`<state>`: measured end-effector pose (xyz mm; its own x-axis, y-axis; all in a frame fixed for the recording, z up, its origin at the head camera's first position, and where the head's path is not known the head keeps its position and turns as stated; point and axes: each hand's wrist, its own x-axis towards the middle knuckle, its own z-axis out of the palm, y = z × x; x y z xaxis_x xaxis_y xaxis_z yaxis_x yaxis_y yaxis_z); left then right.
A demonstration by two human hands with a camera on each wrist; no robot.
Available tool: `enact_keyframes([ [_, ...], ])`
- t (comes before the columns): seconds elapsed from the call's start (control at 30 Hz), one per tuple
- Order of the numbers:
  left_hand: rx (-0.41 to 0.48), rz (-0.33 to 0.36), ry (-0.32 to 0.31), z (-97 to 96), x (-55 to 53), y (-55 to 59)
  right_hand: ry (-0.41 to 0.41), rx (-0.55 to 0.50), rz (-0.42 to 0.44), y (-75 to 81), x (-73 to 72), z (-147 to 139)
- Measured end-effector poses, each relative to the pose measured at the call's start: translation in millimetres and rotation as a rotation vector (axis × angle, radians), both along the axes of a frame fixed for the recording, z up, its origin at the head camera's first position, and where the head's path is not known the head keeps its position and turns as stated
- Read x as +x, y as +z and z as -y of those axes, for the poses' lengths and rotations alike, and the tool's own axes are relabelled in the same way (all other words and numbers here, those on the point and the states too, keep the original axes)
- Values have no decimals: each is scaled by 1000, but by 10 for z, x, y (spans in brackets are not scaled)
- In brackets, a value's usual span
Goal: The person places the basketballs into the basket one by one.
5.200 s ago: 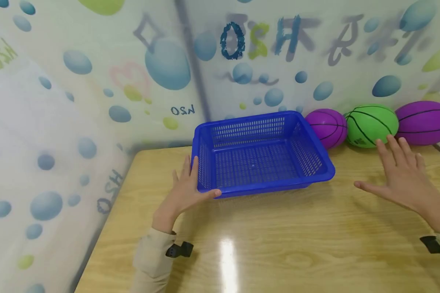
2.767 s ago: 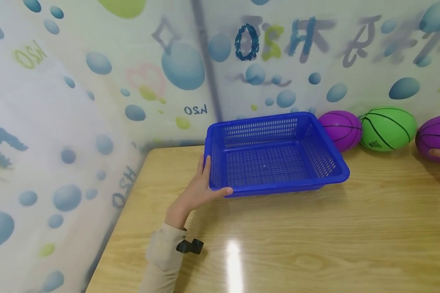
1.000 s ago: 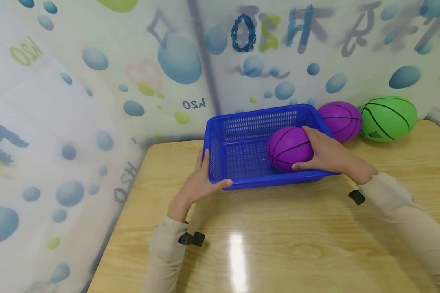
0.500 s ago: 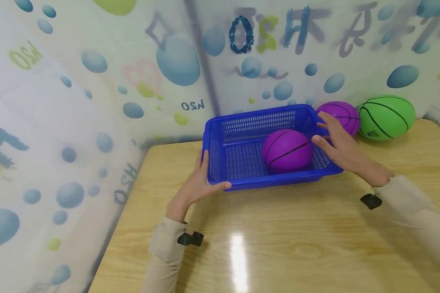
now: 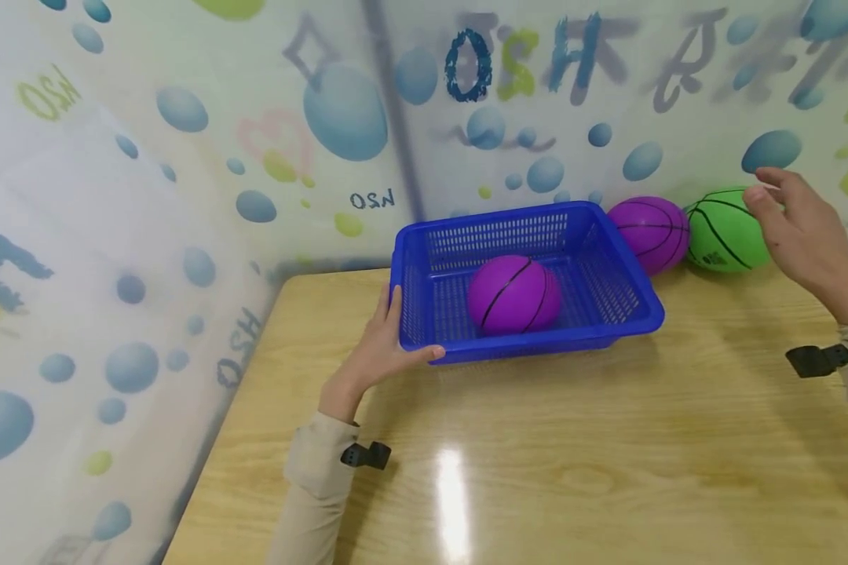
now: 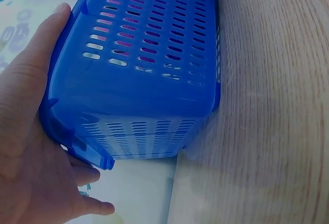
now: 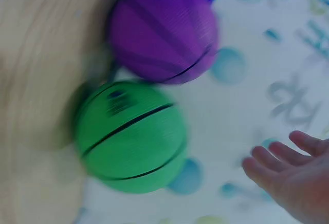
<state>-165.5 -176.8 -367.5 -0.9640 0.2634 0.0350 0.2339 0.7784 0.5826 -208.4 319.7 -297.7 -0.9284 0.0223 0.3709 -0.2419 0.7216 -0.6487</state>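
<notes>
A blue plastic basket (image 5: 530, 341) with slotted walls stands on the wooden table against the wall. My left hand (image 5: 378, 357) holds its near left corner, thumb along the front rim and fingers at the left side; the left wrist view shows the thumb on the basket's rim (image 6: 67, 54). Inside the basket lies a purple ball (image 5: 513, 294) with black lines. A second purple ball (image 5: 648, 234) sits outside, beside the basket's right wall, and a green ball (image 5: 724, 235) follows. My right hand (image 5: 809, 235) is above the green ball's right side, holding nothing, fingers loosely bent.
Behind the table rises a pale wall (image 5: 466, 157) printed with blue and green drops and lettering; it also runs down the left side. The wooden tabletop (image 5: 537, 455) extends in front of the basket. Black wrist devices (image 5: 366, 455) sit on both sleeves.
My right hand carried a purple ball from the far right into the basket, let go and moved back right. The ball rolled left inside. My left hand stayed at the corner.
</notes>
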Motion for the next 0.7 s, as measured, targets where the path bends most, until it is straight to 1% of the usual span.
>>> enact_keyframes([
  [0.07, -11, 3, -1, 0, 10, 1, -95, 21, -10, -42, -76, -80],
  [0.17, -16, 1, -7, -5, 24, 3, -251, -9, -20, -113, -231, -193],
  [0.23, -13, -1, -12, -10, 24, 3, -323, -43, -11, -165, -337, -262],
  [0.27, -12, -1, -14, -11, 22, 1, -343, -55, 16, -192, -385, -293],
  [0.37, -7, 10, -10, -14, 26, -11, -356, -87, 110, -278, -490, -355],
  [0.43, -12, 14, -8, -12, 35, -22, -359, -108, 168, -341, -524, -375],
  [0.5, -8, 15, -10, -10, 46, -26, -356, -105, 216, -404, -540, -390],
  [0.57, -7, 7, -10, -8, 51, -26, -326, -65, 264, -459, -541, -413],
  [0.63, 5, 3, -13, -7, 50, -15, -261, 21, 298, -503, -536, -443],
  [0.7, 7, 0, -11, 0, 47, -1, -221, 110, 315, -540, -536, -464],
])
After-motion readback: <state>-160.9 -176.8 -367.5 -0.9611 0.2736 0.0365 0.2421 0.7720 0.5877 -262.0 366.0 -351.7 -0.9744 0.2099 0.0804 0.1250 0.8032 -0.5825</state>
